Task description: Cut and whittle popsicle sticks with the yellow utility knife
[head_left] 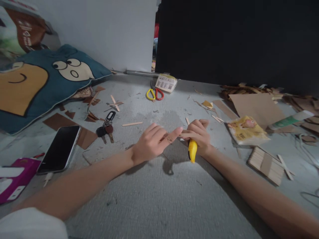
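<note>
Both bare hands meet just right of the middle of the frame, above a grey surface (139,205). The left hand (151,144) has its fingers curled in, with one digit stretched towards the right hand; whether its grip has hold of anything, I cannot tell. The right hand (199,136) is closed around a yellow tool (192,151), whose ribbed body sticks out below the palm, towards the bottom of the frame. Something thin bridges the fingers of both hands, too blurred to name

Left of the hands lies a loose stick (132,124), with two crossed sticks (115,103) further up. At the left of the frame are keys (109,128), a phone (59,149) partly over brown card (87,137), and a purple case (21,174) at the edge. A blue cushion (82,81) fills the upper left

Scissors (159,94) with one yellow and one red handle lie at upper centre, touching a small packet (166,83). At the right of the frame, a yellow packet (246,129) lies near cardboard (254,104) and a green-and-white tube (290,120). Below them is a banded bundle of sticks (266,165), with loose sticks just beside it
</note>
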Tool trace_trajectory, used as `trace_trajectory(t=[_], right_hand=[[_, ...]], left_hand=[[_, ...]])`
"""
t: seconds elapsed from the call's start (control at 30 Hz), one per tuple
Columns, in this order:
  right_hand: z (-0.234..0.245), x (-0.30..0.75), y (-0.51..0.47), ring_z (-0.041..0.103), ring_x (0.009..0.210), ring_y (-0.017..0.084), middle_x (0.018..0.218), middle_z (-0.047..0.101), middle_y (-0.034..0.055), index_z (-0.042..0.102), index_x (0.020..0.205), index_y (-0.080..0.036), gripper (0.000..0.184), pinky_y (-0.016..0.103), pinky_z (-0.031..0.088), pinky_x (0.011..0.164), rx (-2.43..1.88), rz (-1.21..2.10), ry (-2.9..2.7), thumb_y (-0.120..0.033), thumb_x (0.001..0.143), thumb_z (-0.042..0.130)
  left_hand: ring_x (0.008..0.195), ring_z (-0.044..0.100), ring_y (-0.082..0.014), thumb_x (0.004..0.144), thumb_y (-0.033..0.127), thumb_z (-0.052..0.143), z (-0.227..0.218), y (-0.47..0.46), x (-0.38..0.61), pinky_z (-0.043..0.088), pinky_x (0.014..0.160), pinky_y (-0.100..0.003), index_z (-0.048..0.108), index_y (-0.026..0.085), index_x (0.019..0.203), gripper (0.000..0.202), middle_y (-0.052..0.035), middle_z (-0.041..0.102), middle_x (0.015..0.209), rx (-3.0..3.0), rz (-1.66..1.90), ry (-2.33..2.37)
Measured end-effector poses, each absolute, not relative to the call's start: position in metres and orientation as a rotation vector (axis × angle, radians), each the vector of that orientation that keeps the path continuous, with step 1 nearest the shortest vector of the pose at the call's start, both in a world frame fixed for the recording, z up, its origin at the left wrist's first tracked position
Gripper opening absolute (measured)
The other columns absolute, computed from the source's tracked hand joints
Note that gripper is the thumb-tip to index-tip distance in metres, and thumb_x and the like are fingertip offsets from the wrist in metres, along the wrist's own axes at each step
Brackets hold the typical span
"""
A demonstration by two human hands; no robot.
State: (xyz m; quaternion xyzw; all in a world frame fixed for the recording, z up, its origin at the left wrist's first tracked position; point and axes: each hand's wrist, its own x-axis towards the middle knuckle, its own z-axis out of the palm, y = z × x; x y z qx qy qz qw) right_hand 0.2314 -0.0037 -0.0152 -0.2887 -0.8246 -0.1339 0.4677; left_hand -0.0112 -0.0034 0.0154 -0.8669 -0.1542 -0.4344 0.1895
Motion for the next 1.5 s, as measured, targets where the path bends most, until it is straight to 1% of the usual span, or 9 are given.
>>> trace_trajectory(t=[0.13, 0.3, 0.53, 0.7, 0.83, 1.0, 1.23, 1.33, 1.5], right_hand=[[-0.011, 0.231, -0.003, 0.046, 0.067, 0.018, 0.063, 0.050, -0.0029, 0.073, 0.086, -0.028, 0.040, 0.038, 0.028, 0.076, -0.707, -0.363, -2.021, -0.041, 0.112, 0.045], [-0.004, 0.218, -0.008, 0.046, 0.064, 0.017, 0.061, 0.050, -0.0032, 0.058, 0.074, -0.022, 0.039, 0.038, 0.027, 0.076, -0.743, -0.294, -2.059, -0.035, 0.110, 0.052], [0.008, 0.209, -0.014, 0.032, 0.052, 0.012, 0.053, 0.036, -0.0064, 0.033, 0.061, -0.022, 0.050, 0.038, 0.032, 0.076, -0.875, 0.049, -2.019, -0.031, 0.109, 0.048], [0.000, 0.216, -0.006, 0.045, 0.056, 0.013, 0.055, 0.053, -0.0038, 0.049, 0.063, -0.021, 0.045, 0.039, 0.030, 0.081, -1.071, 0.009, -2.249, -0.037, 0.105, 0.053], [-0.003, 0.214, -0.003, 0.059, 0.063, 0.016, 0.072, 0.074, 0.0030, 0.069, 0.088, -0.020, 0.031, 0.041, 0.031, 0.088, -1.176, 0.010, -2.226, -0.042, 0.105, 0.055], [0.022, 0.201, -0.012, 0.056, 0.063, 0.016, 0.071, 0.070, 0.0023, 0.072, 0.086, -0.021, 0.042, 0.037, 0.038, 0.074, -1.234, 0.337, -1.843, -0.056, 0.104, 0.056], [0.047, 0.198, -0.017, 0.033, 0.054, 0.012, 0.057, 0.039, -0.0046, 0.048, 0.064, -0.022, 0.059, 0.030, 0.027, 0.053, -1.476, 0.888, -1.775, -0.072, 0.091, 0.064], [0.040, 0.200, -0.013, 0.036, 0.054, 0.011, 0.054, 0.042, -0.0052, 0.044, 0.062, -0.022, 0.057, 0.030, 0.029, 0.060, -1.528, 0.845, -1.976, -0.063, 0.097, 0.061], [0.028, 0.202, -0.010, 0.052, 0.057, 0.013, 0.061, 0.063, -0.0028, 0.059, 0.074, -0.020, 0.029, 0.036, 0.034, 0.080, -1.534, 0.451, -2.198, -0.035, 0.098, 0.067]], left_hand=[[0.066, 0.056, -0.0169, 0.104, 0.006, 0.048, 0.011, -0.003, -0.011, 0.045, 0.066, -0.031, 0.034, 0.017, 0.164, 0.062, 0.0033, 0.058, 0.072, -2.477, -1.238, -0.468], [0.078, 0.067, -0.0155, 0.105, 0.005, 0.039, -0.004, 0.001, -0.006, 0.054, 0.071, -0.028, 0.062, 0.018, 0.125, 0.034, -0.0039, 0.072, 0.088, -2.675, -1.520, -0.785], [0.048, 0.050, -0.0119, 0.112, 0.027, 0.038, -0.011, 0.017, -0.004, 0.037, 0.050, -0.025, 0.058, 0.021, 0.105, 0.022, 0.0063, 0.053, 0.059, -2.630, -1.786, -1.550], [0.043, 0.039, -0.0111, 0.111, 0.056, 0.034, -0.007, 0.030, -0.002, 0.033, 0.047, -0.024, 0.047, 0.024, 0.088, 0.042, 0.0093, 0.041, 0.052, -2.727, -2.255, -1.743], [0.042, 0.033, -0.0105, 0.108, 0.066, 0.037, -0.005, 0.025, 0.001, 0.031, 0.045, -0.025, 0.044, 0.025, 0.084, 0.048, 0.0106, 0.036, 0.049, -2.922, -2.407, -1.574], [0.045, 0.039, -0.0104, 0.109, 0.056, 0.038, 0.002, 0.012, 0.000, 0.034, 0.048, -0.024, 0.047, 0.023, 0.080, 0.045, 0.0080, 0.041, 0.053, -3.202, -2.016, -1.472], [0.064, 0.060, -0.0161, 0.102, 0.022, 0.047, 0.001, 0.003, 0.001, 0.048, 0.068, -0.031, 0.055, 0.021, 0.071, 0.032, -0.0006, 0.062, 0.066, -3.309, -1.111, -0.886], [0.086, 0.068, -0.0228, 0.096, 0.018, 0.056, -0.004, 0.002, 0.005, 0.053, 0.086, -0.039, 0.062, 0.020, 0.080, 0.018, -0.0051, 0.070, 0.082, -3.161, -0.937, -0.895], [0.095, 0.064, -0.0268, 0.092, 0.030, 0.069, -0.010, 0.002, 0.004, 0.053, 0.085, -0.043, 0.058, 0.020, 0.089, 0.015, -0.0063, 0.065, 0.091, -3.018, -0.838, -1.078]])
